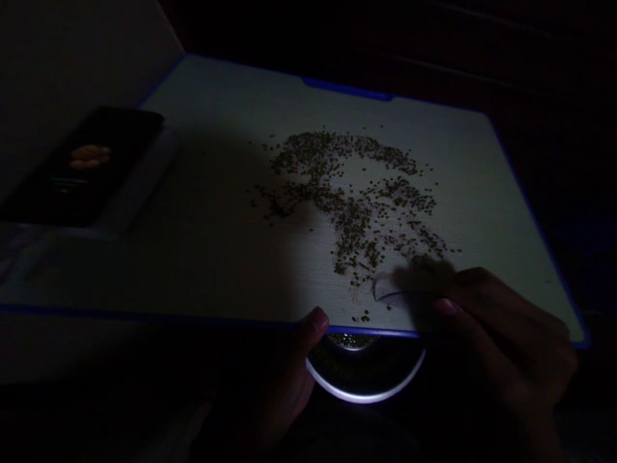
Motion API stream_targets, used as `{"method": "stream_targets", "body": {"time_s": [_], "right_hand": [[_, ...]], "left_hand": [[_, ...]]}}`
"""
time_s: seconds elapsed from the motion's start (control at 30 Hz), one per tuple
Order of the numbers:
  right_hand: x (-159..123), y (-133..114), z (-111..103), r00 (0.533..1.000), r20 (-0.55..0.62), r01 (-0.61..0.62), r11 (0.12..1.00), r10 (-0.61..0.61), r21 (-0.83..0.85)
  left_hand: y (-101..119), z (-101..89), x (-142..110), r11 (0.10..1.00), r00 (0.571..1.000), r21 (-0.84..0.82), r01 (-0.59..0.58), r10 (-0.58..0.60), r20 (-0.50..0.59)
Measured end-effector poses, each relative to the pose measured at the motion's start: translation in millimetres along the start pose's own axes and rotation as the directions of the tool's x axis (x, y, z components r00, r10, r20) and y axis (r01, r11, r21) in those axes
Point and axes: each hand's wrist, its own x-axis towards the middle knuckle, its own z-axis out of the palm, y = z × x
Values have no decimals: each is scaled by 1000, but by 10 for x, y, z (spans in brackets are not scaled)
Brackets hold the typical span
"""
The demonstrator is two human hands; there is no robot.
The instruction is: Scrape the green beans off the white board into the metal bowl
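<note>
The left hand (284, 379) is curling up from the dark below a pale, blue-edged cutting board (463, 161), its thumb (315, 321) pressing on the board's near edge; its fingers are lost in shadow, so I cannot tell whether it is gripping anything. The right hand (501, 334) is pinching a thin, pale, curved scraper (385, 289) between thumb and fingers, and the scraper's edge is lying on the board just below a scattered drift of small olive-brown seeds (357, 212). Most of the seeds are remaining on the board in a loose, patchy spread, with a few lying close to the near edge. A round, dark bowl with a bright white rim (366, 386) is sitting just below that edge, between the hands, and a thin layer of seeds (351, 341) is showing inside it. Off to the left, a black smartphone (81, 167) is lying on a pale flat pad (139, 186), its screen showing orange shapes.
</note>
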Motion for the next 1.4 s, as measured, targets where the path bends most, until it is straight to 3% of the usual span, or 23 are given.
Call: {"method": "stream_targets", "body": {"time_s": [0.1, 0.43, 0.6, 0.83, 1.1, 1.27, 1.4], "right_hand": [[18, 33, -36, 996, 77, 52, 999, -53, 17], [77, 8, -78, 983, 179, 11, 995, -28, 98], [53, 21, -82, 984, 167, 46, 994, -62, 100], [-42, 59, -100, 981, 185, 42, 993, -63, 114], [34, 12, -42, 986, 144, 73, 995, -82, 71], [36, -5, 2, 983, 177, 41, 997, -52, 62], [15, 14, -16, 973, 211, 77, 995, -89, 63]], "left_hand": [[-1, 9, 7, 1000, 998, -4, -23, 22, -56], [5, 24, 6, 1000, 988, 16, -4, 6, -156], [-7, 7, 32, 997, 985, -21, 68, -71, -158], [11, 20, 0, 998, 979, -6, 58, -58, -197], [7, 60, 37, 1000, 985, 3, 3, -2, -175], [-13, 12, 37, 999, 980, -16, -32, 28, -198], [-5, -11, 15, 998, 994, -46, 41, -45, -95]]}}
